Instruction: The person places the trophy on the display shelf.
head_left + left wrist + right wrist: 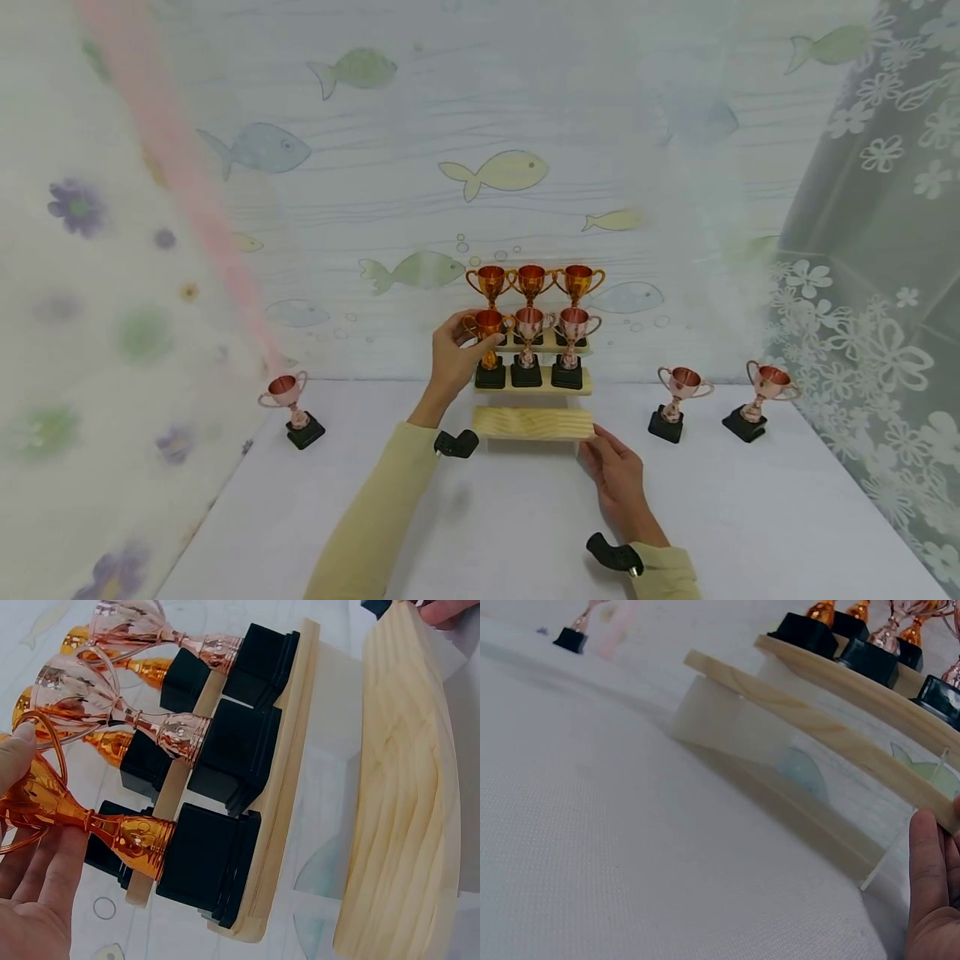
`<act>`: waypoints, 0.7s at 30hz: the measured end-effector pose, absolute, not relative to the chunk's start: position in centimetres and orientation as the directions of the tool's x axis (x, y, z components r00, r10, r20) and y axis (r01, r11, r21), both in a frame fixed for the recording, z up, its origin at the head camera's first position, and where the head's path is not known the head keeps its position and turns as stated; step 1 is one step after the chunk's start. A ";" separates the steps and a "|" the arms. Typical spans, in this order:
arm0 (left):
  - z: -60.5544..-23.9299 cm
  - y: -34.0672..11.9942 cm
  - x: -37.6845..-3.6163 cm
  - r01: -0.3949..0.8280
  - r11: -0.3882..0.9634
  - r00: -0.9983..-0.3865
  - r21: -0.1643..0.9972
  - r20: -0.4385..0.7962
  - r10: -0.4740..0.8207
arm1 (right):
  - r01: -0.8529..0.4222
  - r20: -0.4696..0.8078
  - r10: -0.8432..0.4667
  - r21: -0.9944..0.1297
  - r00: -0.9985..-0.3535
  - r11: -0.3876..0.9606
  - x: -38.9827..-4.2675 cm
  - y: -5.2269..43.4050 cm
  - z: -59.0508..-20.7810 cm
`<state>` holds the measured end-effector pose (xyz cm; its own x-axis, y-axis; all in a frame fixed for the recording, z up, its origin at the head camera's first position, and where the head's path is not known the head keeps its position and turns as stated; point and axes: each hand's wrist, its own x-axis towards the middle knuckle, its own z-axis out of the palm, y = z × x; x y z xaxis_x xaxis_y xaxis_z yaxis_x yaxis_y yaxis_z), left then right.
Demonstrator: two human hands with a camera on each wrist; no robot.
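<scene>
My left grip pinches an orange trophy on the middle step; my right grip, fingers straight, steadies the lowest wooden step.

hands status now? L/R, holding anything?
Left hand: fingers curled round the orange trophy on the middle step of the stand.
Right hand: open, straight fingers resting against the right end of the bottom wooden step; holding nothing.

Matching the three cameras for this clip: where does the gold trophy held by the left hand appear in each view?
Head: the gold trophy stands at the left end of the middle step, gripped by the left hand.
Left wrist: the gold trophy is at lower left, lying sideways in the picture.
Right wrist: cannot tell it from the others.
Shared landmark: the empty front wooden step.
</scene>
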<state>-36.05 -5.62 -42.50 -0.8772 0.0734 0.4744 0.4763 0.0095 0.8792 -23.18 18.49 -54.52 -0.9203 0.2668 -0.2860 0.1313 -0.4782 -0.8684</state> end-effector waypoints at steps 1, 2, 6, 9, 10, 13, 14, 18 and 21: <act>-42.5 -5.6 -36.0 0.476 0.008 -0.878 0.880 0.474 0.071 | 0.132 -0.287 0.267 -0.869 -0.920 -0.477 -23.2 18.5 -54.5; -42.6 -5.5 -36.1 0.476 0.006 -0.878 0.880 0.474 0.069 | 0.131 -0.286 0.268 -0.869 -0.920 -0.478 -23.2 18.5 -54.5; -42.6 -5.5 -36.0 0.473 -0.005 -0.879 0.881 0.472 0.063 | 0.129 -0.284 0.267 -0.868 -0.921 -0.479 -23.3 18.5 -54.7; -42.5 -5.4 -35.7 0.468 -0.009 -0.882 0.884 0.468 0.051 | 0.127 -0.284 0.264 -0.864 -0.922 -0.487 -23.3 18.5 -54.8; -42.5 -5.4 -35.6 0.467 -0.007 -0.883 0.884 0.467 0.047 | 0.127 -0.285 0.261 -0.862 -0.922 -0.492 -23.3 18.5 -54.8; -42.8 -5.5 -35.4 0.465 -0.009 -0.884 0.885 0.465 0.039 | 0.120 -0.282 0.258 -0.855 -0.924 -0.504 -23.3 18.5 -54.8; -42.9 -5.6 -35.3 0.461 -0.010 -0.887 0.887 0.461 0.036 | 0.119 -0.280 0.257 -0.855 -0.925 -0.506 -23.3 18.5 -54.9; -43.3 -6.2 -34.7 0.428 -0.025 -0.903 0.903 0.429 0.039 | 0.114 -0.277 0.258 -0.854 -0.926 -0.507 -23.4 18.5 -54.9; -43.7 -6.9 -34.1 0.395 -0.031 -0.917 0.918 0.397 0.052 | 0.114 -0.277 0.263 -0.858 -0.924 -0.502 -23.4 18.5 -54.8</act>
<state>-34.10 -6.90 -43.66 -0.9166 0.0520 0.3965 0.3954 -0.0313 0.9180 -23.37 18.55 -54.84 -0.9242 0.2632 -0.2767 0.1139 -0.5015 -0.8576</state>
